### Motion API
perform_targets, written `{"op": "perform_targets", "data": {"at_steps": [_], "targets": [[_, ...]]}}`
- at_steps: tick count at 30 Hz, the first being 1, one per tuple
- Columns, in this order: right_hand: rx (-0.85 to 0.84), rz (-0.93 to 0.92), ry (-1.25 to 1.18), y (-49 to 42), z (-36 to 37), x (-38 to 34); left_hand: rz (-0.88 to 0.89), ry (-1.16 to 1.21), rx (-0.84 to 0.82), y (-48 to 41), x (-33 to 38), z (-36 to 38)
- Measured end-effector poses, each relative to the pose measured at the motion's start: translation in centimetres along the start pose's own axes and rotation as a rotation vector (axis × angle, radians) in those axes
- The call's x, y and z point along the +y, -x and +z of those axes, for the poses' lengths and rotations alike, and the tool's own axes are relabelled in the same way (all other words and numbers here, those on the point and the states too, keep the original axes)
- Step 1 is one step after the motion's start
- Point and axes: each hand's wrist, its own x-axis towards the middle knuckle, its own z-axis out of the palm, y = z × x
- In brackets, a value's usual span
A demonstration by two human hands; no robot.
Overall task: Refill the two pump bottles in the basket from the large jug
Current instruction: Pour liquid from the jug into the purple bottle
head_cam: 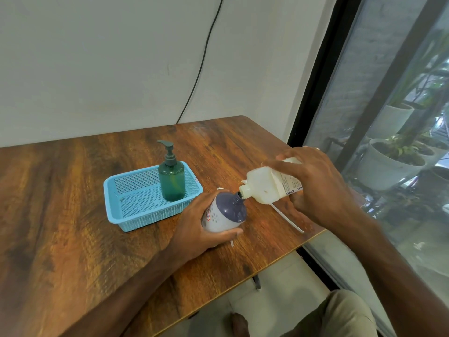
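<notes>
My left hand [199,227] grips a white bottle with a dark blue shoulder [224,212], tilted, its pump off and its open neck facing right. My right hand [313,183] holds the large whitish jug [264,186] tipped over to the left, so that its spout meets the bottle's neck. A dark green pump bottle [171,180] stands upright in the light blue basket [116,190], at its right end. A white pump tube [286,218] lies on the table under the jug.
The wooden table [73,215] ends close to my right hand, with a glass window and potted plants [388,161] beyond its right edge. A black cable [201,62] hangs down the white wall behind. My knee and foot show below the table's near edge.
</notes>
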Motion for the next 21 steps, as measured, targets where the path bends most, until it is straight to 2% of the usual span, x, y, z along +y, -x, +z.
{"op": "perform_targets", "data": {"at_steps": [21], "targets": [[-0.042, -0.029, 0.070, -0.41, -0.70, -0.46, 0.009, 0.013, 0.016, 0.05, -0.50, 0.10]]}}
